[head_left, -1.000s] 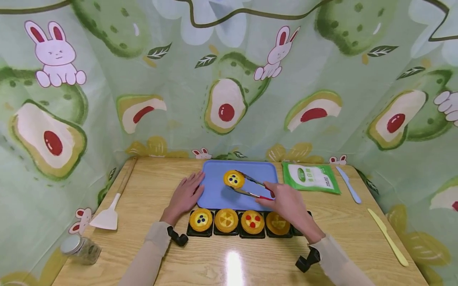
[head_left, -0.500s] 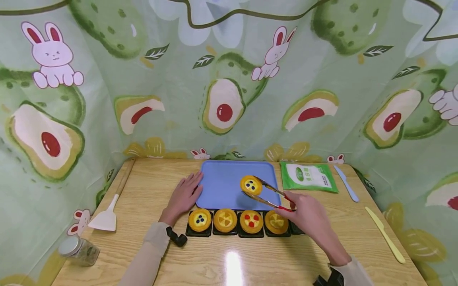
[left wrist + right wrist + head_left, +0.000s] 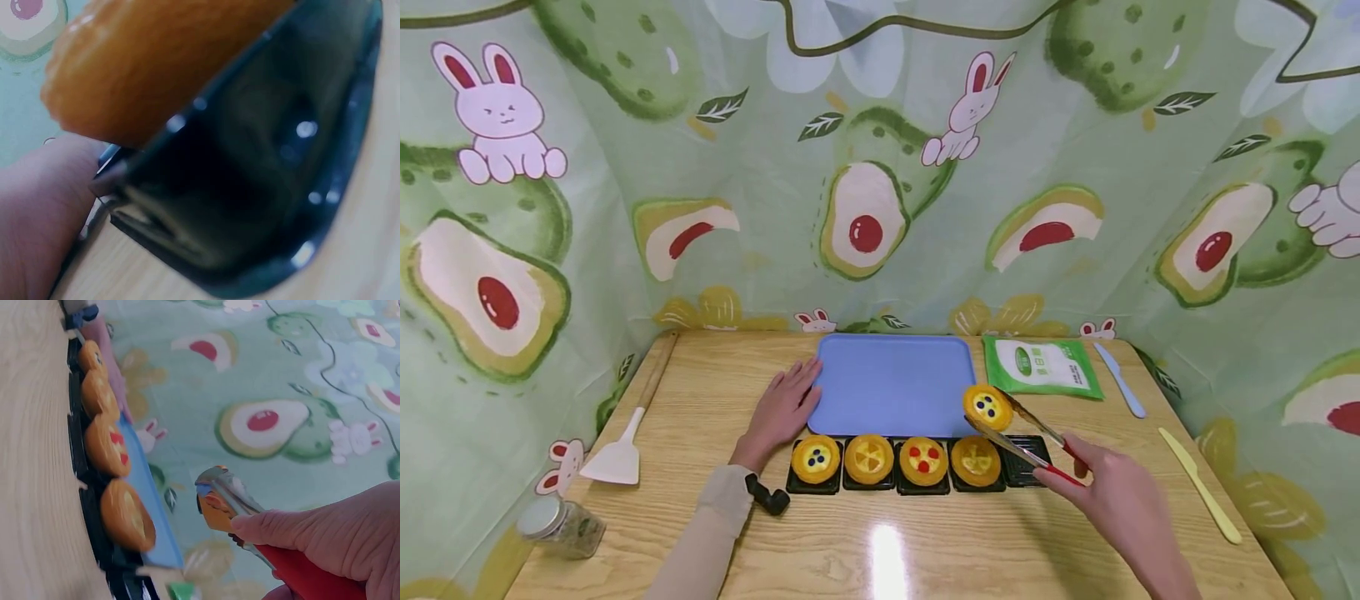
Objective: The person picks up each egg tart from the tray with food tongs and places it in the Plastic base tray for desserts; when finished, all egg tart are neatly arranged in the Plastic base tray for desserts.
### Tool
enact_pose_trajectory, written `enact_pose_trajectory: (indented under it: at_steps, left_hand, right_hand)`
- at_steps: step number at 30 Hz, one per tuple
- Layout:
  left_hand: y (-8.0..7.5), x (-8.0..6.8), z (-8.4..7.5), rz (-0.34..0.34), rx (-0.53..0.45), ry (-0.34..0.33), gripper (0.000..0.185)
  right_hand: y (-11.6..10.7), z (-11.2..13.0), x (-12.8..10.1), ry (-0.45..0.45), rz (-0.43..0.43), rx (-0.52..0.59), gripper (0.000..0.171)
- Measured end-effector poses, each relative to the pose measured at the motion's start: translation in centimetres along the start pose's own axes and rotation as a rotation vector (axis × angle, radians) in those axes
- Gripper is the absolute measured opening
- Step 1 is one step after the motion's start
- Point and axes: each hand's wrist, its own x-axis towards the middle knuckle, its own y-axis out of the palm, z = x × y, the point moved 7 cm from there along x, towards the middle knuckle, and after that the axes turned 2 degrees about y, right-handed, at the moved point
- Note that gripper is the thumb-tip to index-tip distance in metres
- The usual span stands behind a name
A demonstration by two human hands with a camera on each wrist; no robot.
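Nearly finished by the look of it: four tarts (image 3: 895,459) already sit in the row of black cups (image 3: 917,482) at the near edge of the blue tray (image 3: 891,383), and only the rightmost cup (image 3: 1026,470) is unfilled. The right hand (image 3: 1112,500) has its fingers clenched round red-handled tongs (image 3: 1030,437), which pinch a fifth tart (image 3: 987,407), golden with dark blue berry dots, held in the air above that unfilled cup. The left hand (image 3: 782,408) lies flat, fingers relaxed, on the counter (image 3: 880,550) touching the tray's left edge
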Motion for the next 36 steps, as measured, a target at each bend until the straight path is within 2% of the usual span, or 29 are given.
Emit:
enact_pose_trajectory:
  at_steps: [7, 16, 25, 36]
  left_hand:
    - [0.1, -0.1, 0.1, 0.012, -0.01, -0.013, 0.06]
    - [0.4, -0.1, 0.6, 0.04, 0.0, -0.036, 0.061]
    - [-0.1, -0.1, 0.2, 0.004, -0.013, -0.01, 0.06]
    - [0.0, 0.0, 0.0, 0.017, -0.012, -0.014, 0.059]
  right_hand:
    - [0.0, -3.2, -2.4, 0.091, 0.02, -0.029, 0.042]
    - [1.6, -5.3, -3.6, 0.156, 0.093, -0.069, 0.044]
    - [2.4, -5.8, -3.9, 0.15, 0.131, -0.092, 0.046]
    - [3.0, -6.4, -4.1, 0.175, 0.174, -0.098, 0.048]
